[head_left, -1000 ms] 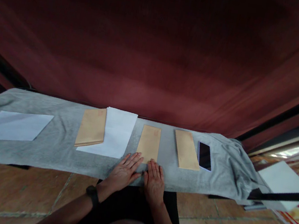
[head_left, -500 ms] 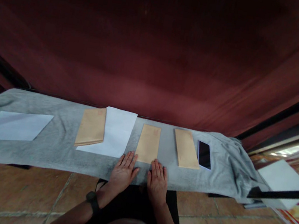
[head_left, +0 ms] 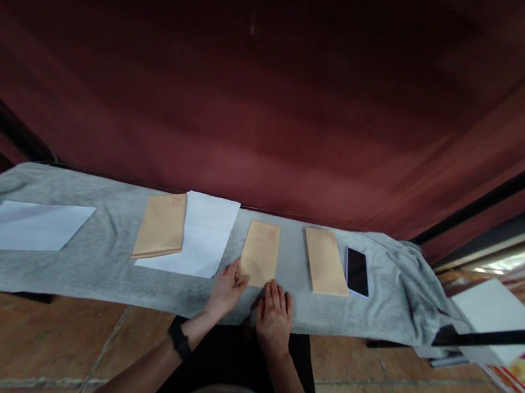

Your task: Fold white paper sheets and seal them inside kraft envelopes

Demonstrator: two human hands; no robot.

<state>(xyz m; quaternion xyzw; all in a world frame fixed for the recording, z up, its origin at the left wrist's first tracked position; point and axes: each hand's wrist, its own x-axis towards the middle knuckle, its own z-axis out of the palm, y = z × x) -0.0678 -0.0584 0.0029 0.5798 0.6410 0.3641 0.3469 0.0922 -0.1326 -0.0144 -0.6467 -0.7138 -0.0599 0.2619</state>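
Observation:
A tan paper envelope [head_left: 260, 252] lies upright in front of me on the grey cloth, with small reddish print at its upper right. At its lower left corner my left hand [head_left: 226, 290] has its fingers curled by the edge and its thumb over the corner, pinching it. My right hand [head_left: 276, 315] rests palm down, fingers stretched out, the tips touching the envelope's lower right corner. Left of them, a stack of tan envelopes [head_left: 161, 227] partly covers white paper sheets [head_left: 206, 237]. To the right lies another tan envelope [head_left: 326, 263], slightly slanted.
A phone [head_left: 357, 271] with a dark screen lies beside the right envelope. Far left is a white sheet [head_left: 23, 226]. The grey cloth [head_left: 104, 281] covers a narrow table against a dark red curtain [head_left: 264, 124]. A black bar [head_left: 499, 338] crosses at right.
My left hand has gone from lying flat with straight fingers to curling at the middle envelope's lower left corner. My right hand stays in place.

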